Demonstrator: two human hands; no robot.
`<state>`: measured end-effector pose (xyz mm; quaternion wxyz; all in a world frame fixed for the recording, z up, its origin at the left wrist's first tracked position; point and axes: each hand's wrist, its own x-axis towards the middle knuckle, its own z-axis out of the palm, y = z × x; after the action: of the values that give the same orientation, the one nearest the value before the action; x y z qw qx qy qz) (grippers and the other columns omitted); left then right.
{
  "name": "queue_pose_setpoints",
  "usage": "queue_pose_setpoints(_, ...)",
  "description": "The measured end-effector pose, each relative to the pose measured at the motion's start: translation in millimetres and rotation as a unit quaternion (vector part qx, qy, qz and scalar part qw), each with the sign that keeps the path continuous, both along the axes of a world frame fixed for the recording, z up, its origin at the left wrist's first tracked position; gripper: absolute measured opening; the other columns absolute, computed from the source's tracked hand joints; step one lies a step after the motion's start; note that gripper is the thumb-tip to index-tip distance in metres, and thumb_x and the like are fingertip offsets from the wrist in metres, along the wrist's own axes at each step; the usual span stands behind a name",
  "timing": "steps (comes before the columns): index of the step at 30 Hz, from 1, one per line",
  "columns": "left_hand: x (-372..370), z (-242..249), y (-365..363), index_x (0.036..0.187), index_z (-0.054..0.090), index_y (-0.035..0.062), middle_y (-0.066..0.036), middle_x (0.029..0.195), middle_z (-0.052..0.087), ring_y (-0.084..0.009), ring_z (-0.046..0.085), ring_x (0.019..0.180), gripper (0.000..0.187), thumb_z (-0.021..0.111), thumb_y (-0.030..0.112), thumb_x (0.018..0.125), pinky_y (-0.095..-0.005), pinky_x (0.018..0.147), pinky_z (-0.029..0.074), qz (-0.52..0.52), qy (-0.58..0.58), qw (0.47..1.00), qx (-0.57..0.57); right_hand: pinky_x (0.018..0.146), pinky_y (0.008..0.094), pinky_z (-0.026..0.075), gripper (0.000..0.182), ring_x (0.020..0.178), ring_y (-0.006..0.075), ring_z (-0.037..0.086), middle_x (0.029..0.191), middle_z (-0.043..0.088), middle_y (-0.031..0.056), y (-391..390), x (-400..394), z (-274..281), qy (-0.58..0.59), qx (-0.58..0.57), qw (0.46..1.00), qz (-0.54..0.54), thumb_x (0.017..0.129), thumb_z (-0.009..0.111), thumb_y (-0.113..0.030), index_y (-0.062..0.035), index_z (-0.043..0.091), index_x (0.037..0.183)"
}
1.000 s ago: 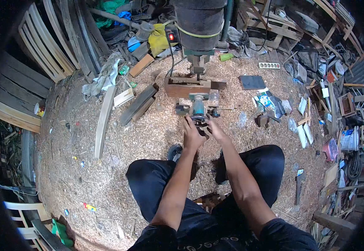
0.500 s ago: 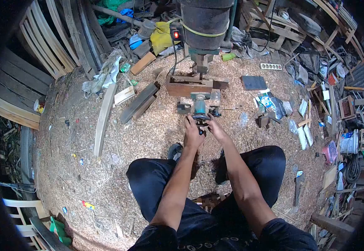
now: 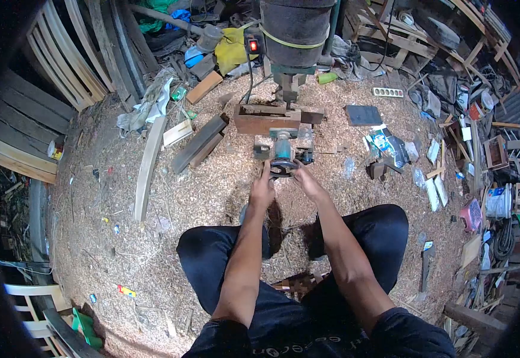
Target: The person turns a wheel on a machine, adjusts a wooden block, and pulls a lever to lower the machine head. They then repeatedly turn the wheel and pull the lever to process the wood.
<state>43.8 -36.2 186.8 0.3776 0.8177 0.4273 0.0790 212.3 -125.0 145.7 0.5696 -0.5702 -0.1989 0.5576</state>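
Observation:
Both my hands are at the dark handwheel [image 3: 284,173] on the front of a green machine vise [image 3: 282,149]. On the wheel's left rim, my left hand [image 3: 262,190] has its fingers curled against the edge. My right hand [image 3: 309,182] grips the right side of the rim. Beyond the vise lies a brown wooden block [image 3: 266,124] with a long slot along its top. Over that block stands the drilling machine [image 3: 296,39], its dark head and bit [image 3: 287,95] pointing down.
A lit red switch [image 3: 253,45] sits on the machine's left side. Dark timber pieces [image 3: 200,145] and a long pale board [image 3: 150,170] lie to the left. At right are a dark flat slab [image 3: 364,115] and a power strip [image 3: 388,92]. Wood chips cover the ground.
The handwheel has turned; its black knob, seen between my hands before, no longer shows there. My left hand has shifted slightly left along the rim. The wooden block sits slightly further left.

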Motion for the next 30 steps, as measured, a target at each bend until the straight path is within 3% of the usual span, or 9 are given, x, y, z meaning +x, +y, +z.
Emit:
queue_pose_setpoints(7, -6, -10, 5, 0.156, 0.021, 0.0126, -0.024, 0.147, 0.043, -0.0415, 0.058, 0.119, 0.084, 0.064, 0.002, 0.085, -0.0445, 0.097, 0.049, -0.020, -0.069, 0.997, 0.036, 0.118, 0.0392, 0.026, 0.071, 0.137, 0.0250, 0.036, 0.146, 0.037, 0.0114, 4, 3, -17, 0.004, 0.018, 1.000, 0.002, 0.093, 0.047, -0.026, -0.0070, 0.019, 0.155)
queue_pose_setpoints(10, 1, -32, -3, 0.154, 0.024, 0.0064, -0.025, 0.147, 0.045, -0.0381, 0.063, 0.114, 0.080, 0.066, 0.004, 0.086, -0.0424, 0.095, 0.051, -0.005, -0.243, 0.960, 0.138, 0.117, 0.0393, 0.025, 0.076, 0.142, 0.0276, 0.031, 0.153, 0.033, 0.0165, -1, -5, 11, -0.005, -0.002, 1.000, -0.004, 0.090, 0.048, -0.030, -0.0048, 0.021, 0.156)
queue_pose_setpoints(16, 26, -26, 9, 0.142, 0.043, 0.0007, -0.021, 0.129, 0.058, -0.0303, 0.060, 0.115, 0.055, 0.064, 0.013, 0.093, -0.0383, 0.098, 0.047, 0.125, -0.338, 0.925, -0.124, 0.112, 0.0408, 0.032, 0.063, 0.136, 0.0352, 0.042, 0.143, 0.047, 0.0245, 10, 1, 3, -0.194, -0.004, 0.980, -0.052, 0.098, 0.047, -0.037, 0.0011, 0.036, 0.147)
queue_pose_setpoints(17, 33, 9, 9, 0.137, 0.047, -0.0008, -0.022, 0.130, 0.057, -0.0329, 0.058, 0.118, 0.047, 0.060, 0.014, 0.095, -0.0401, 0.101, 0.045, 0.143, -0.357, 0.914, -0.132, 0.111, 0.0413, 0.034, 0.061, 0.133, 0.0367, 0.046, 0.140, 0.050, 0.0254, 18, 8, 3, -0.252, 0.009, 0.965, -0.069, 0.100, 0.047, -0.038, 0.0024, 0.040, 0.145)
queue_pose_setpoints(18, 42, 41, 17, 0.136, 0.047, -0.0016, -0.021, 0.131, 0.056, -0.0324, 0.057, 0.119, 0.045, 0.058, 0.014, 0.096, -0.0405, 0.102, 0.043, 0.131, -0.360, 0.923, -0.030, 0.110, 0.0416, 0.035, 0.060, 0.131, 0.0374, 0.048, 0.138, 0.052, 0.0260, 29, 16, 34, -0.297, 0.040, 0.948, -0.108, 0.101, 0.047, -0.039, 0.0031, 0.042, 0.142)
queue_pose_setpoints(20, 59, 109, 28, 0.135, 0.047, -0.0033, -0.021, 0.132, 0.055, -0.0313, 0.055, 0.121, 0.041, 0.055, 0.014, 0.099, -0.0412, 0.105, 0.041, 0.108, -0.359, 0.911, 0.173, 0.108, 0.0421, 0.038, 0.057, 0.127, 0.0388, 0.052, 0.133, 0.056, 0.0272, 34, 17, 145, -0.381, 0.098, 0.900, -0.188, 0.102, 0.046, -0.040, 0.0047, 0.046, 0.138)
queue_pose_setpoints(21, 68, 158, 29, 0.135, 0.049, -0.0021, -0.022, 0.132, 0.054, -0.0376, 0.050, 0.126, 0.042, 0.056, 0.014, 0.096, -0.0449, 0.107, 0.037, 0.115, -0.409, 0.886, 0.186, 0.108, 0.0411, 0.038, 0.055, 0.128, 0.0374, 0.052, 0.133, 0.055, 0.0281, 37, 18, 203, -0.374, 0.132, 0.892, -0.217, 0.103, 0.048, -0.038, 0.0060, 0.046, 0.135)
queue_pose_setpoints(26, 124, 347, 60, 0.126, 0.052, -0.0023, -0.021, 0.129, 0.054, -0.0383, 0.050, 0.122, 0.039, 0.057, 0.015, 0.092, -0.0465, 0.107, 0.036, 0.080, -0.502, 0.759, 0.407, 0.106, 0.0384, 0.041, 0.052, 0.125, 0.0306, 0.055, 0.131, 0.056, 0.0257, 70, 51, 390, -0.398, 0.323, 0.804, -0.301, 0.103, 0.050, -0.034, 0.0067, 0.046, 0.135)
queue_pose_setpoints(30, 175, 425, 98, 0.116, 0.057, -0.0013, -0.021, 0.120, 0.059, -0.0399, 0.055, 0.113, 0.034, 0.057, 0.015, 0.086, -0.0468, 0.101, 0.040, 0.076, -0.464, 0.709, 0.525, 0.103, 0.0377, 0.043, 0.051, 0.122, 0.0294, 0.056, 0.129, 0.058, 0.0253, 114, 99, 486, -0.395, 0.369, 0.776, -0.327, 0.102, 0.052, -0.034, 0.0065, 0.048, 0.132)
